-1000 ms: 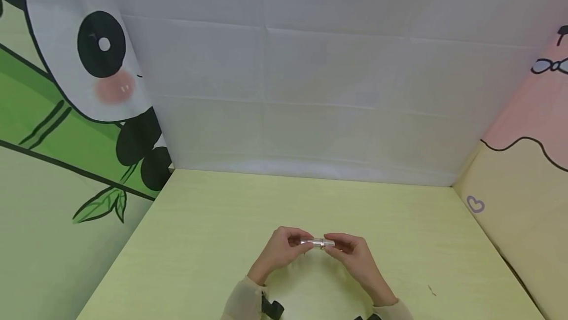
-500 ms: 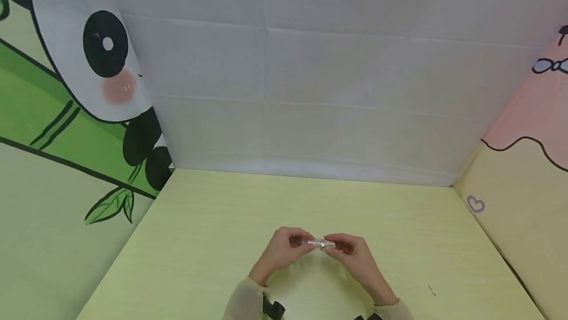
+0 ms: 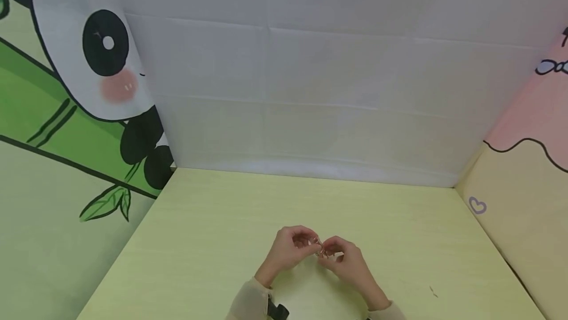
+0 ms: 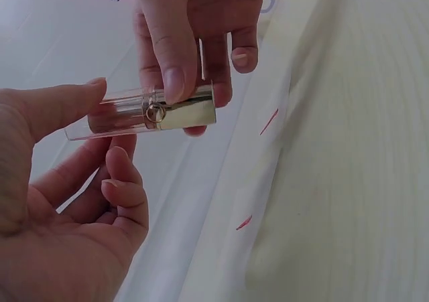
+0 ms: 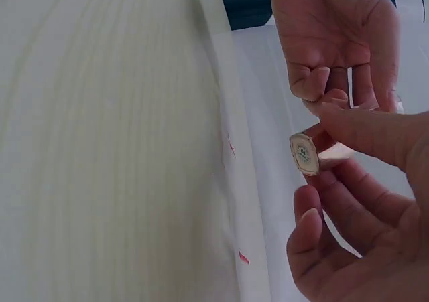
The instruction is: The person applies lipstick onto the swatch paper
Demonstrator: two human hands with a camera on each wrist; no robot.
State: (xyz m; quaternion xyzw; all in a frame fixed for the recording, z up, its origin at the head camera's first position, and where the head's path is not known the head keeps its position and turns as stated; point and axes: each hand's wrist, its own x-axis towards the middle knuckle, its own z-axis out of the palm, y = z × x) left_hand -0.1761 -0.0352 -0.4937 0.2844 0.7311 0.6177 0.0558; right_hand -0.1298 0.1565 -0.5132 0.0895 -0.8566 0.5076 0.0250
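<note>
A lipstick tube with a clear cap and a shiny gold base is held between both hands, above the table. A small ring shows at the middle of the tube. In the left wrist view my left hand pinches the clear cap end between thumb and fingers. My right hand pinches the gold base, thumb on top and fingers beneath. A round label on the tube's end faces the right wrist camera. From the head, fingers mostly cover the tube.
Under the hands lies a pale yellow table. Behind it rises a white sheet wall, with a panda-printed panel at left and a pink and cream one at right. Small reddish marks dot the table's edge strip.
The hands have come closer together, and the tube has turned from lying straight across the head view to a tilted angle, more hidden by the fingers. Both hands keep their grip.
</note>
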